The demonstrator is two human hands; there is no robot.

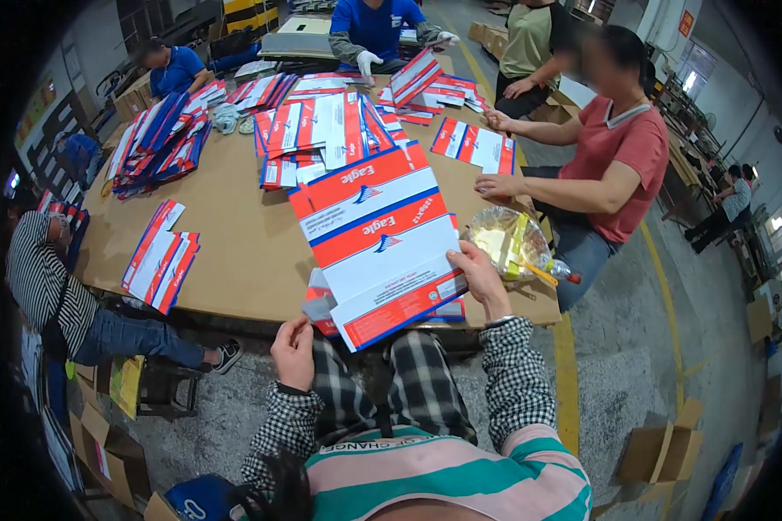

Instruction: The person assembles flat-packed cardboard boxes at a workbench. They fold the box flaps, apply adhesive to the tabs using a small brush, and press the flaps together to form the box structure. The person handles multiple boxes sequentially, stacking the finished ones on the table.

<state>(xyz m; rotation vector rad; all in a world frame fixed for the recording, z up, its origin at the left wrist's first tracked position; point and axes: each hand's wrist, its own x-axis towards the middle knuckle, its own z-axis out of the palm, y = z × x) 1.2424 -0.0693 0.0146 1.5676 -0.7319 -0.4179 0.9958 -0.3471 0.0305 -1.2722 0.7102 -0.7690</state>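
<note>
A flat carton blank (375,239), printed red, white and blue, lies across the near edge of the brown table (243,252) and overhangs it toward me. My right hand (480,280) grips its right edge, thumb on top. At the blank's lower left corner is my left hand (294,352), below the table edge, fingers curled on a small grey piece. More flat blanks lie under the big one.
Piles of the same blanks (161,256) (321,130) cover the table. A clear bag with a yellow item (506,241) sits by my right hand. A person in a red shirt (613,165) sits at the right; others work at the far end and left. Cardboard boxes (660,451) stand on the floor.
</note>
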